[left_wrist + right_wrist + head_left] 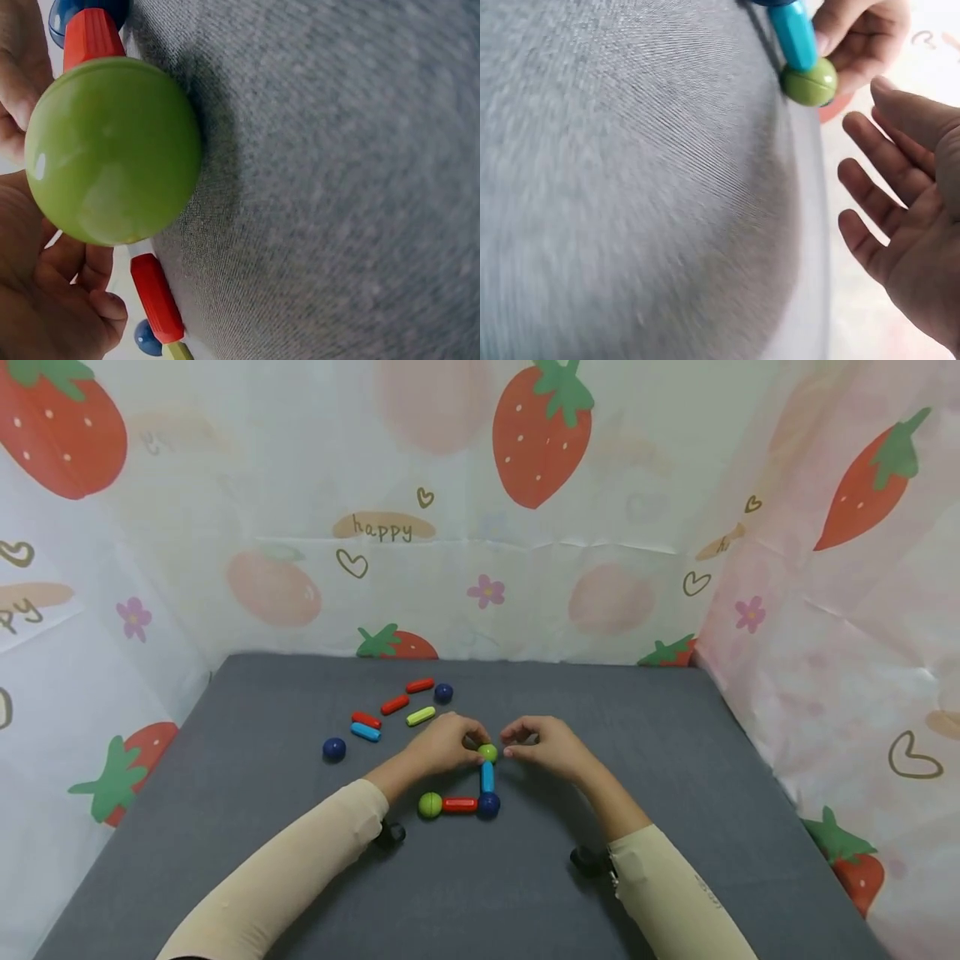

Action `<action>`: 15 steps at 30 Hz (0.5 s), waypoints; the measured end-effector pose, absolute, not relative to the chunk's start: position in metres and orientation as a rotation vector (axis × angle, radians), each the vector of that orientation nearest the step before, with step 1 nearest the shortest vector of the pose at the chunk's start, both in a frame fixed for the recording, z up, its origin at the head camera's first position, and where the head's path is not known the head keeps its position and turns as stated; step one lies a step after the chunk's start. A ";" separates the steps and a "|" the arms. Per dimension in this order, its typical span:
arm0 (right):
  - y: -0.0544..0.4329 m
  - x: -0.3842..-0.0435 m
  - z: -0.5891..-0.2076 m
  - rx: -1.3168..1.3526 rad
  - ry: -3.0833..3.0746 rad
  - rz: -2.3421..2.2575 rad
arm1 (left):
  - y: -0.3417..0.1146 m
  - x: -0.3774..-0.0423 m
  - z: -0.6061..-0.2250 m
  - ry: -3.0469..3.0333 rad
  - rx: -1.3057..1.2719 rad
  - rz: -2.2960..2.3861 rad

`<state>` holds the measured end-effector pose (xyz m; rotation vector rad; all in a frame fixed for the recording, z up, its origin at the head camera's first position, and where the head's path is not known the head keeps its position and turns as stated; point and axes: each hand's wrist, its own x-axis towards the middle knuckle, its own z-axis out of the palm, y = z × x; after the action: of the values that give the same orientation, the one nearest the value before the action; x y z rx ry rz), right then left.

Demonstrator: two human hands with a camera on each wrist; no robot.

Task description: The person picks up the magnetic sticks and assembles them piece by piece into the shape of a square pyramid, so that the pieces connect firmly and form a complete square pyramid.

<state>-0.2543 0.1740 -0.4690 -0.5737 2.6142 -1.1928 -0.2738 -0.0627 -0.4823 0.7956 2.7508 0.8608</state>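
On the grey table an L-shaped build of balls and rods lies in front of me. Its corner is a dark blue ball (pixel 488 805), joined by a red rod (pixel 460 805) to a green ball (pixel 430 806) on the left. A light blue rod (pixel 487 777) runs away from the corner to a second green ball (pixel 488 752). My left hand (pixel 444 745) pinches that far green ball between thumb and fingers. Just right of it, my right hand (pixel 551 747) holds nothing, its fingers loosely bent and apart from the ball, as the right wrist view shows.
Loose pieces lie at the back left: several red rods (pixel 395 704), a light blue rod (pixel 366 732), a yellow-green rod (pixel 421 716) and two dark blue balls (pixel 334 749). A strawberry-print curtain (pixel 465 597) stands around the table's back and sides.
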 end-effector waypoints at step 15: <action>0.159 -0.267 -0.491 -0.575 2.466 -1.272 | -0.063 -0.271 -0.487 2.781 0.721 0.901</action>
<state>-0.2674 0.1585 -0.4909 -0.5749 2.4660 -1.2720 -0.2713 -0.0625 -0.4866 0.7210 2.7813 0.9010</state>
